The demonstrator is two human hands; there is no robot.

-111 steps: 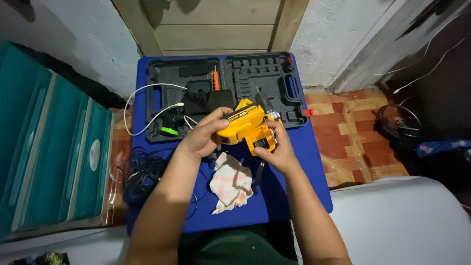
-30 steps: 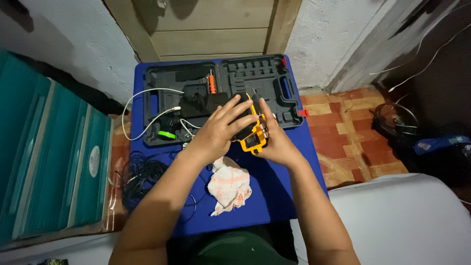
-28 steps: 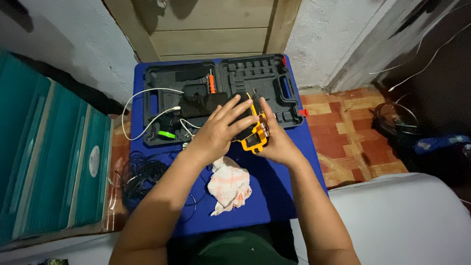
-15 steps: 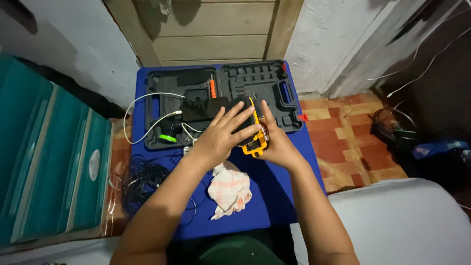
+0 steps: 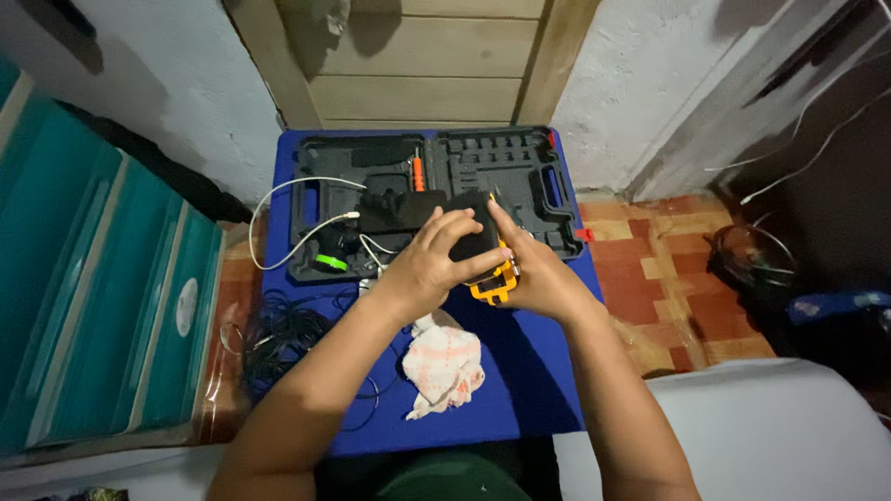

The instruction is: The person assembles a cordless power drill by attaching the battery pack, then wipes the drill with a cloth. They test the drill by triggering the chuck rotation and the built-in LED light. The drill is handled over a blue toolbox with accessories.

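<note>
We see a yellow-black plastic tool (image 5: 492,275), blocky, above a blue table (image 5: 520,390), just before a moulded black case (image 5: 483,167). Left hand (image 5: 432,264) covers it, right hand (image 5: 538,274) cups it; both grip. Long axis: can't tell. Earlier the yellow body showed more. Checked cloth (image 5: 445,362) nearby.
</note>
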